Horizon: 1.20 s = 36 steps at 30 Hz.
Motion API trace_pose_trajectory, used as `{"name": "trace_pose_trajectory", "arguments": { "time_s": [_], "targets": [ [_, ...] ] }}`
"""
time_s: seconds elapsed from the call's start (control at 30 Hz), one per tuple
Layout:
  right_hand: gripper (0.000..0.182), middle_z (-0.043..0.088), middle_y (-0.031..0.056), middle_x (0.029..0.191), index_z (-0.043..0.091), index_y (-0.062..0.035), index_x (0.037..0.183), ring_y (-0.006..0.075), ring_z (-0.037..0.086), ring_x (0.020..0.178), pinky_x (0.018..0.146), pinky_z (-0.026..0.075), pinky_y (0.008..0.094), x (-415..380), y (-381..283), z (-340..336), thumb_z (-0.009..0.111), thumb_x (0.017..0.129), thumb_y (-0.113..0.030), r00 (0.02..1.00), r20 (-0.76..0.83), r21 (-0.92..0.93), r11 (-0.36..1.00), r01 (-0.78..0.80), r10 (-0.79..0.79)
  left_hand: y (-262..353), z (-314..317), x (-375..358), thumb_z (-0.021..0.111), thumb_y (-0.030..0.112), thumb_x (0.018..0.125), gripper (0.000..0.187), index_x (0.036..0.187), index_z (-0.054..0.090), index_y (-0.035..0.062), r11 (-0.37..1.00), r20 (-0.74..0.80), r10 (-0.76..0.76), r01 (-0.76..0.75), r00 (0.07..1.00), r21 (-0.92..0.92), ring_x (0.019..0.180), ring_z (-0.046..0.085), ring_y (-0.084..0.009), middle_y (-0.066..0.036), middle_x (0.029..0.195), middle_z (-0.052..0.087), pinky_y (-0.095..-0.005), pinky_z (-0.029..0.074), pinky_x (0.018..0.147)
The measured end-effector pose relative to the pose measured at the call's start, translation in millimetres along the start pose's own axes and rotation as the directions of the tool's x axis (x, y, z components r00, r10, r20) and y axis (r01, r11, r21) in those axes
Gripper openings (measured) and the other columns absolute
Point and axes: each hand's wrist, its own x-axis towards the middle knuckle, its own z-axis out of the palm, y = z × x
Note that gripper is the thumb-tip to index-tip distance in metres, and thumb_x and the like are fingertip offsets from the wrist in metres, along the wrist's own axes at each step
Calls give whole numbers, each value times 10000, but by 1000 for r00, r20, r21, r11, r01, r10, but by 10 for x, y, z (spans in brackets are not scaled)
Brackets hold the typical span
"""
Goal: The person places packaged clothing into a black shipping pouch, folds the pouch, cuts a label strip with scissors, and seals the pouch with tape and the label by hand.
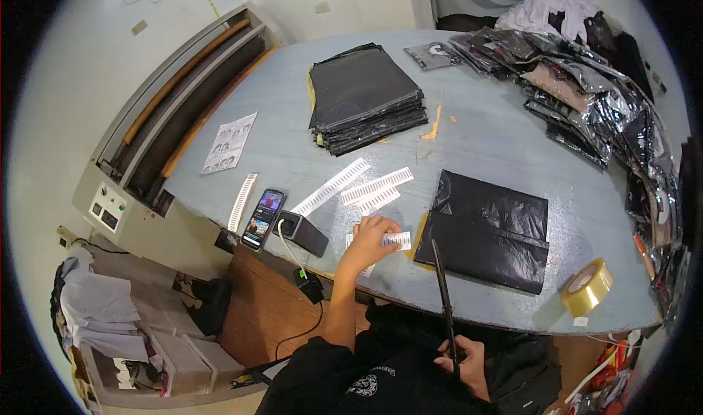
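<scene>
Near the table's front edge, my left hand [372,241] is closed with its fingertips on a short white label strip [400,240] printed with dark marks. The strip sticks out to the right of my fingers. Low in front of my body, my right hand [466,362] grips a pair of long black scissors [444,290]. Their narrow blades point up and away from me, across the edge of a black plastic package [487,228]. Further label strips [333,186] lie just beyond my left hand, some overlapping.
A phone [262,219] and a black box-shaped charger [304,233] with a white cable lie to the left. Black plastic sheets [366,89] are stacked at the back. A tape roll [586,287] stands at the right, below heaped wrapped garments [586,93]. A long machine [183,100] borders the left side.
</scene>
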Motion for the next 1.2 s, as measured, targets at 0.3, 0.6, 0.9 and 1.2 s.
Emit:
{"name": "trace_pose_trajectory", "arguments": {
  "time_s": [0.3, 0.6, 0.9, 1.2],
  "targets": [
    [367, 539, 18, 570, 614, 0, 785, 60, 482, 540, 505, 383, 215, 28, -80, -283, 827, 609, -241, 999, -33, -212, 977, 34, -42, -31, -238, 269, 590, 15, 744, 252, 993, 588, 54, 976, -480, 209, -212, 852, 50, 911, 544, -328, -118, 990, 583, -367, 450, 763],
    [350, 560, 27, 600, 614, 8, 792, 70, 502, 548, 516, 396, 222, 57, -11, -220, 819, 618, -217, 999, -38, -142, 990, -18, 12, 91, 48, -315, 698, 197, 734, 333, 975, 576, 3, 950, -468, -246, 308, 849, 59, 819, 552, -293, -131, 833, 586, -386, 432, 708],
    [357, 553, 29, 577, 615, 10, 797, 80, 514, 530, 503, 401, 232, 63, 84, -212, 820, 624, -226, 1000, 13, -120, 993, -11, 13, -25, 50, -270, 698, 187, 741, 311, 955, 586, -9, 916, -151, -359, 316, 921, -247, 702, 582, -213, -128, 801, 607, -303, 441, 612],
    [295, 548, 35, 582, 528, -11, 739, 78, 511, 524, 497, 406, 219, 11, 34, -79, 778, 691, -161, 970, -240, 59, 996, 60, -44, 604, -56, -406, 494, 135, 910, 253, 1141, 528, 38, 513, 381, -78, 365, 921, -777, 794, 609, -130, -69, 969, 559, -241, 494, 606]
  ]
}}
